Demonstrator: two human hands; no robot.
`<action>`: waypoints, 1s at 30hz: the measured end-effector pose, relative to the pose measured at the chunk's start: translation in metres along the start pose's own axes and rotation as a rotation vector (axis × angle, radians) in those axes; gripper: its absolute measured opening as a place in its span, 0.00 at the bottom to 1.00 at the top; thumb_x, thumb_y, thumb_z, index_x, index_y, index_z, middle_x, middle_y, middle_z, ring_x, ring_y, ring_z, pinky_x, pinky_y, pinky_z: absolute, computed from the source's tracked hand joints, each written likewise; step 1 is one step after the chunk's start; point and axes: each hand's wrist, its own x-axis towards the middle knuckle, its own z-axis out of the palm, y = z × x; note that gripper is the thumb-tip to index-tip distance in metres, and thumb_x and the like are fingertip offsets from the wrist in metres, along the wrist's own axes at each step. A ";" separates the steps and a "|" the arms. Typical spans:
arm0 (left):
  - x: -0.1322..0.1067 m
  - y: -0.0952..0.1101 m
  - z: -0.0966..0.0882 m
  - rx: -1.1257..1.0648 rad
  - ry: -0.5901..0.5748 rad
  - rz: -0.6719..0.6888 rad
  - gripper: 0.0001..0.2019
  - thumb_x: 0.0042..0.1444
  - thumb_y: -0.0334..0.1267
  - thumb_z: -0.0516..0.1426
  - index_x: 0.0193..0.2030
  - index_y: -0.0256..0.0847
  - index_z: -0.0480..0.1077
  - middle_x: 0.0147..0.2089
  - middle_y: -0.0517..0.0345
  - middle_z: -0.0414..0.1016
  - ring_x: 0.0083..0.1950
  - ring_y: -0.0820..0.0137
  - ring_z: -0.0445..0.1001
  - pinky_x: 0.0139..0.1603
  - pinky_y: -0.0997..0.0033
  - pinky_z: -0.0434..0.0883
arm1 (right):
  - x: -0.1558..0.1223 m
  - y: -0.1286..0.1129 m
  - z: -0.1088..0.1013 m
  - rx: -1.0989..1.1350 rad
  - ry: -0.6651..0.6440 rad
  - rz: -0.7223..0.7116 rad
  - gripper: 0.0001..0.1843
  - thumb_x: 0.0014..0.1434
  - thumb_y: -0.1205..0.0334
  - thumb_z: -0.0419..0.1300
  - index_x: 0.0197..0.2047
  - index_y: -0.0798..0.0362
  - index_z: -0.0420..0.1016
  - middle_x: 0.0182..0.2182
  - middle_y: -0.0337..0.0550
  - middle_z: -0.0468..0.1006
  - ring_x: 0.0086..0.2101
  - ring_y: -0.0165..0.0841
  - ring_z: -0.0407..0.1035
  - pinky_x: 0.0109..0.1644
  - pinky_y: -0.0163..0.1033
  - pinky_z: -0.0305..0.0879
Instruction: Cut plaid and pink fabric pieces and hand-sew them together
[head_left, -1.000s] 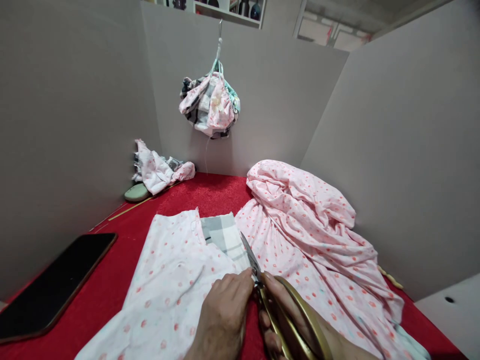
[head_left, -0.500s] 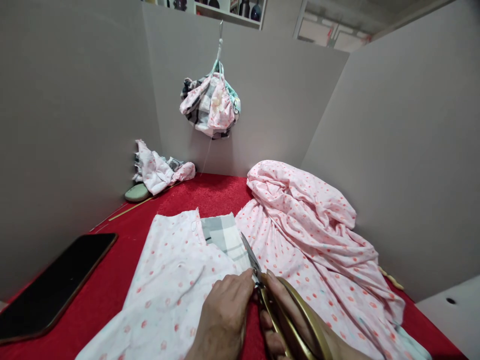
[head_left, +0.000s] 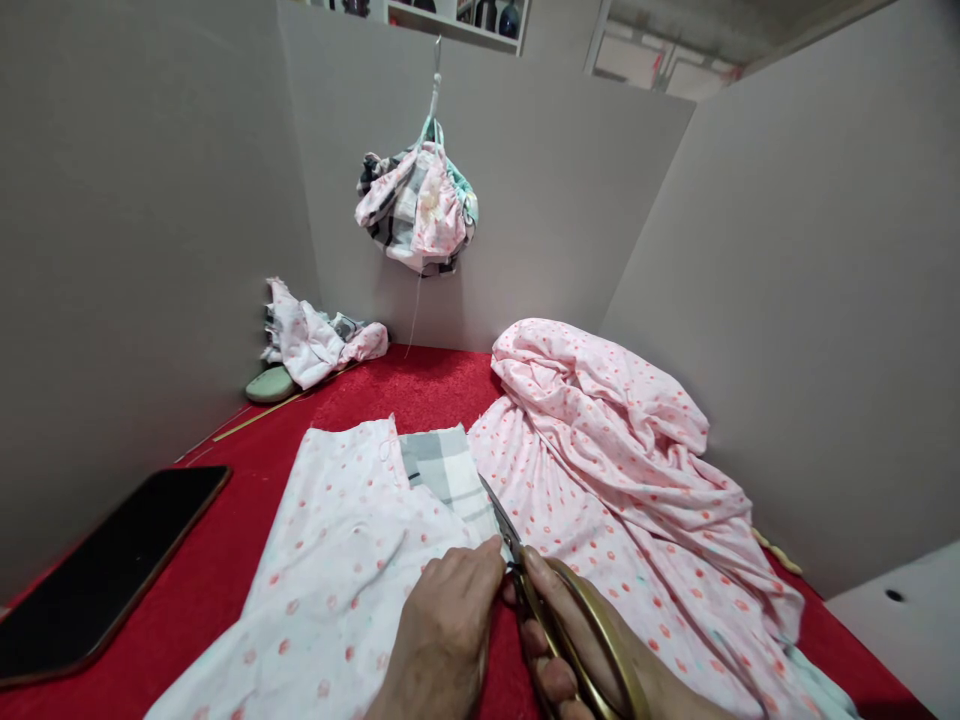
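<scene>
My right hand [head_left: 562, 640] grips a pair of gold-handled scissors [head_left: 592, 625], with the blades pointing up and away at the edge of a grey-and-white plaid cloth [head_left: 450, 470]. The blades look almost closed. My left hand [head_left: 442, 630] is closed on the edge of the cloth just left of the scissors' pivot; its fingertips are partly hidden. White cloth with pink dots [head_left: 337, 560] lies beside and partly over the plaid piece, stretching under my left wrist. Against the blades' right side spreads a gathered pink dotted cloth [head_left: 600, 450].
A dark phone [head_left: 112, 570] lies at the left on the red table cover [head_left: 420, 385]. Fabric scraps [head_left: 307, 335] and a green oval object [head_left: 271, 385] sit at the back left. A patchwork cloth bundle [head_left: 420, 210] hangs on the grey back panel [head_left: 540, 220].
The view has shifted very slightly. Both hands, the scissors and the cloths stay in nearly the same arrangement, with the blades still at the plaid cloth's edge.
</scene>
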 end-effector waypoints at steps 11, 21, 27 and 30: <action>0.000 -0.002 -0.004 0.043 0.038 0.066 0.16 0.62 0.28 0.46 0.55 0.32 0.61 0.41 0.46 0.76 0.37 0.63 0.73 0.33 0.64 0.71 | -0.009 -0.013 0.010 -0.059 0.028 0.031 0.27 0.55 0.37 0.54 0.25 0.55 0.64 0.13 0.33 0.66 0.11 0.22 0.60 0.12 0.24 0.54; 0.002 0.000 -0.004 0.029 0.063 0.074 0.15 0.62 0.28 0.46 0.55 0.33 0.62 0.40 0.48 0.76 0.36 0.64 0.73 0.33 0.65 0.72 | -0.005 -0.015 0.018 0.028 0.087 -0.060 0.23 0.55 0.40 0.57 0.30 0.55 0.66 0.18 0.31 0.65 0.12 0.20 0.59 0.11 0.24 0.52; 0.004 0.002 -0.006 0.039 0.070 0.075 0.13 0.63 0.30 0.46 0.52 0.33 0.64 0.36 0.49 0.76 0.34 0.65 0.73 0.32 0.67 0.73 | -0.005 -0.012 0.022 0.061 0.096 -0.039 0.23 0.58 0.40 0.54 0.30 0.54 0.65 0.17 0.31 0.65 0.11 0.19 0.57 0.10 0.24 0.49; 0.003 0.002 -0.006 0.034 0.073 0.076 0.13 0.63 0.30 0.46 0.51 0.33 0.64 0.36 0.49 0.76 0.33 0.66 0.74 0.31 0.67 0.73 | -0.003 -0.011 0.021 0.060 0.088 -0.063 0.23 0.57 0.40 0.55 0.31 0.54 0.65 0.17 0.31 0.65 0.11 0.19 0.57 0.10 0.23 0.49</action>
